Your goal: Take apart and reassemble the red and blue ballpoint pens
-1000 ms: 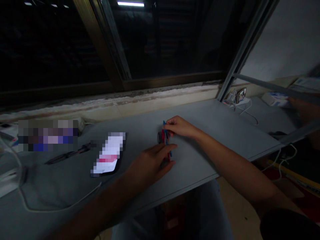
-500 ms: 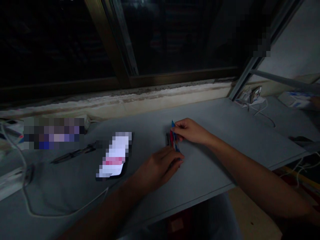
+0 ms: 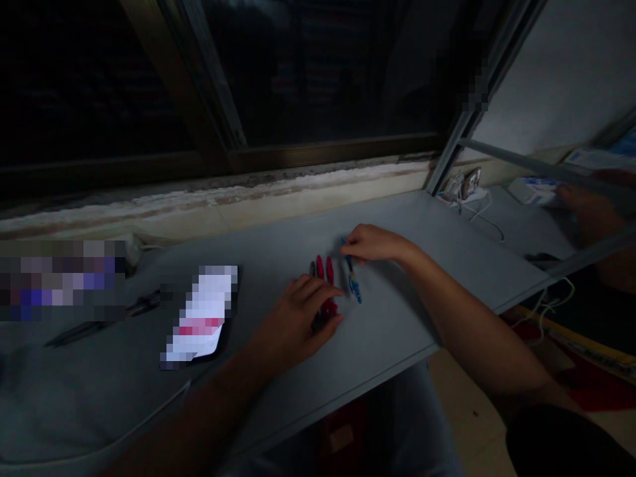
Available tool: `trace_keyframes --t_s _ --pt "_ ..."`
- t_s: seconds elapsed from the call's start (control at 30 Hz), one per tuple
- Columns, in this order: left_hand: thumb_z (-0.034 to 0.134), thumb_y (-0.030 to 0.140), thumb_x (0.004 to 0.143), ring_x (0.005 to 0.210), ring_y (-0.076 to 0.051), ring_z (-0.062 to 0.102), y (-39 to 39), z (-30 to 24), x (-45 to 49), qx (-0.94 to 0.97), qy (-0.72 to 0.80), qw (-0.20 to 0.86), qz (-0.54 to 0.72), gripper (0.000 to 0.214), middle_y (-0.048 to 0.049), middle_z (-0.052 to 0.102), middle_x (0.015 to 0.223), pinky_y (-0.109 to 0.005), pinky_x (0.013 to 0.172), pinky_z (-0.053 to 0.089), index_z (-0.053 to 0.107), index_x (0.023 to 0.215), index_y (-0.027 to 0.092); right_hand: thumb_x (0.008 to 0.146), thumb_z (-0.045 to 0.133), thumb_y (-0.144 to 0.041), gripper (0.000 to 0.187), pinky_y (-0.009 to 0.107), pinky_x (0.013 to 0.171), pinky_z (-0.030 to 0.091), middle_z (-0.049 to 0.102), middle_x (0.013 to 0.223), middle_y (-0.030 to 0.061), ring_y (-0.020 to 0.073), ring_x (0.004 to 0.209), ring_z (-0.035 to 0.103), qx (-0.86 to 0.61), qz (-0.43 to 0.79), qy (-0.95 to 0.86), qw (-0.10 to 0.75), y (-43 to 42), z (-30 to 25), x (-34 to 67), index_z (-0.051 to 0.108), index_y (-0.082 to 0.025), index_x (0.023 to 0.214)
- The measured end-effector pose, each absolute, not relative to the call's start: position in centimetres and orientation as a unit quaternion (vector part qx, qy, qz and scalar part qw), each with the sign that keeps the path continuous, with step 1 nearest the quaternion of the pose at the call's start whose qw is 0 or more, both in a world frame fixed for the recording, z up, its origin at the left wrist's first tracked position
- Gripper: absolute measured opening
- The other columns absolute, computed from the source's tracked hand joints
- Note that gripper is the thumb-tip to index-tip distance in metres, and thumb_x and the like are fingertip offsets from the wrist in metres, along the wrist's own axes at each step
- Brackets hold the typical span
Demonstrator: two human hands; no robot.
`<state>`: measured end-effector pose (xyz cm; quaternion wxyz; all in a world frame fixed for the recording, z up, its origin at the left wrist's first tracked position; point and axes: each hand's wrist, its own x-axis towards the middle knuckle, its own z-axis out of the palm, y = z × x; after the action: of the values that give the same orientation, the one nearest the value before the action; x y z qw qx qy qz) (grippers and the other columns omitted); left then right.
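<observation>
My right hand [image 3: 373, 244] pinches the far end of a blue pen [image 3: 354, 289] between thumb and fingertips, and the pen's near end points toward me. To the left, my left hand [image 3: 303, 311] curves over a small bunch of pens. Two red pens [image 3: 328, 266] and a dark pen [image 3: 313, 267] stick out beyond its fingers, side by side. Their near ends show between the thumb and index finger, while the fingers cover their middles. A gap of tabletop separates the blue pen from the red ones.
A lit phone [image 3: 209, 311] lies on the grey table [image 3: 397, 311] left of my left hand. Farther left are dark slender objects [image 3: 99, 324] and a white cable [image 3: 124, 434]. At right, beyond a metal post [image 3: 450, 156], another person's hand [image 3: 579, 199] is near a white box [image 3: 534, 190].
The blue pen has come apart from the bunch, to the right, with my right hand on it. My left hand keeps the red and dark pens. The view has shifted right.
</observation>
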<state>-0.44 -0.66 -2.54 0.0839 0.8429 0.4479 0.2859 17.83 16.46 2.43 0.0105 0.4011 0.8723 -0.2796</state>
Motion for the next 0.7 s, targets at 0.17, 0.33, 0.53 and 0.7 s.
trace_keyframes --t_s 0.17,0.33,0.53,0.7 --pt "0.065 0.027 0.096 0.111 -0.027 0.06 -0.3 -2.8 -0.5 0.845 0.449 0.09 0.277 0.023 -0.0079 0.068 0.116 -0.047 0.1 0.047 0.063 0.118 0.021 0.093 0.063 -0.039 0.041 0.028 0.058 0.034 0.063 0.057 0.0065 0.0132 0.052 0.053 0.421 -0.23 0.876 0.054 16.5 1.9 17.9 0.067 -0.013 0.061" --pt "0.065 0.027 0.096 0.112 -0.028 0.061 -0.2 -3.1 -0.6 0.837 0.465 0.067 0.282 0.024 -0.0093 0.068 0.118 -0.047 0.097 0.048 0.062 0.119 0.02 0.099 0.054 -0.052 0.047 0.03 0.061 0.028 0.067 0.072 0.0091 0.0151 0.064 0.052 0.393 -0.161 0.905 -0.033 15.4 1.5 17.0 0.073 -0.015 0.078" --pt "0.066 0.027 0.094 0.109 -0.026 0.06 0.1 -3.1 -0.8 0.839 0.461 0.089 0.275 0.018 -0.0083 0.066 0.114 -0.045 0.097 0.05 0.064 0.111 0.021 0.098 0.055 -0.05 0.041 0.029 0.058 0.028 0.073 0.083 0.0117 0.0192 0.072 0.063 0.35 -0.115 0.929 -0.023 13.5 0.9 16.0 0.076 -0.017 0.085" --pt "0.067 0.027 0.094 0.102 -0.026 0.06 0.3 -2.8 -0.9 0.838 0.464 0.102 0.267 0.008 -0.0069 0.067 0.104 -0.044 0.092 0.05 0.063 0.098 0.02 0.098 0.054 -0.046 0.039 0.03 0.061 0.038 0.076 0.096 0.0181 0.0275 0.086 0.071 0.367 -0.096 0.925 -0.006 12.6 1.4 16.1 0.077 -0.016 0.094"
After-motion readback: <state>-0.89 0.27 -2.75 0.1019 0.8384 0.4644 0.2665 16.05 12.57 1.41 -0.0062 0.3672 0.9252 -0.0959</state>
